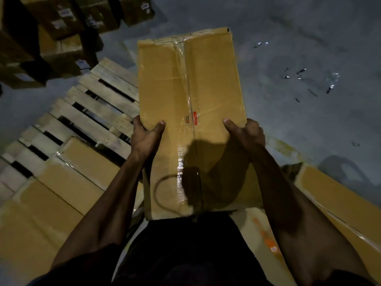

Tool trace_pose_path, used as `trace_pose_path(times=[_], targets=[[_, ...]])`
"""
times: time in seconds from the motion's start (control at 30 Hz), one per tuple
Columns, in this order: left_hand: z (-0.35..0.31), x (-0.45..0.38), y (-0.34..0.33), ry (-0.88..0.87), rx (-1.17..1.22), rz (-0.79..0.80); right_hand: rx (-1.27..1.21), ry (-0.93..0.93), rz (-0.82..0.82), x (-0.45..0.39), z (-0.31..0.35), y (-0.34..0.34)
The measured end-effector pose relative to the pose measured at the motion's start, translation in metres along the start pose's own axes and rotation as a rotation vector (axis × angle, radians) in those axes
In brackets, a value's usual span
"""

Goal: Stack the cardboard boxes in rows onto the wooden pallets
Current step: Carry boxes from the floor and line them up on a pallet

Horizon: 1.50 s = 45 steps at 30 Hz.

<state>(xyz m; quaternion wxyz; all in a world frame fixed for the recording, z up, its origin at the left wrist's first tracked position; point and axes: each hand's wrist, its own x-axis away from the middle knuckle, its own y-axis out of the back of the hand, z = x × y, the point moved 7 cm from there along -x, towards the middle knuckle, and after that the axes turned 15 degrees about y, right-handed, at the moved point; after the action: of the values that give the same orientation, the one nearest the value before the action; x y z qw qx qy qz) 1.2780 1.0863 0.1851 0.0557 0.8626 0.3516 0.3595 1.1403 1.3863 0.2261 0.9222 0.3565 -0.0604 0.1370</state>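
Both hands hold one long cardboard box point(191, 112) out in front of the body, flat side up, its far end over the grey floor point(299, 48). Left hand point(145, 135) grips the box's left edge, thumb on top, fingers wrapped under. Right hand point(246, 132) grips the right edge the same way, thumb on top. Clear tape runs down the box's middle seam w/ a small red-and-white label point(190, 119) near the hands. A head shadow falls on the near end.

Pallet point(107, 106) lies on the floor to the left, slats bare at its far part. Near part carries a row of boxes point(68, 178) lying flat, side by side, touching. Another box point(338, 205) lies lower right, beside the right forearm. Top left: a dim stack of labelled cartons point(59, 32), well apart from the held box. Bits of shiny scrap point(299, 73) on the floor at right.
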Motion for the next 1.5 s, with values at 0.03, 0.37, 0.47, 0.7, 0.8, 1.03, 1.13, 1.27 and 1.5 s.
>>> trace_pose_path(times=[0.03, 0.37, 0.47, 0.7, 0.8, 1.03, 1.13, 1.27, 1.5], targets=[[-0.001, -0.007, 0.004, 0.015, 0.015, -0.019, 0.000, 0.011, 0.024, -0.014, 0.006, -0.008], [0.000, -0.058, 0.032, 0.162, 0.148, -0.201, 0.056, 0.137, 0.243, -0.125, 0.050, -0.086], [0.007, -0.070, 0.028, 0.218, 0.181, -0.266, 0.097, 0.190, 0.309, -0.158, 0.056, -0.108], [0.025, -0.081, 0.012, 0.363, 0.240, -0.389, 0.174, 0.189, 0.522, -0.210, 0.060, -0.145], [0.034, -0.084, 0.007, 0.396, 0.241, -0.408, 0.183, 0.194, 0.601, -0.218, 0.061, -0.158], [0.085, -0.114, 0.008, 0.461, 0.244, -0.482, 0.248, 0.294, 0.719, -0.229, 0.054, -0.226], [0.125, -0.141, 0.008, 0.475, 0.321, -0.460, 0.269, 0.294, 0.763, -0.236, 0.040, -0.273], [0.185, -0.175, 0.009, 0.513, 0.370, -0.461, 0.285, 0.341, 0.783, -0.243, 0.015, -0.335], [0.248, -0.218, 0.019, 0.479, 0.322, -0.545, 0.280, 0.371, 0.812, -0.246, -0.025, -0.431]])
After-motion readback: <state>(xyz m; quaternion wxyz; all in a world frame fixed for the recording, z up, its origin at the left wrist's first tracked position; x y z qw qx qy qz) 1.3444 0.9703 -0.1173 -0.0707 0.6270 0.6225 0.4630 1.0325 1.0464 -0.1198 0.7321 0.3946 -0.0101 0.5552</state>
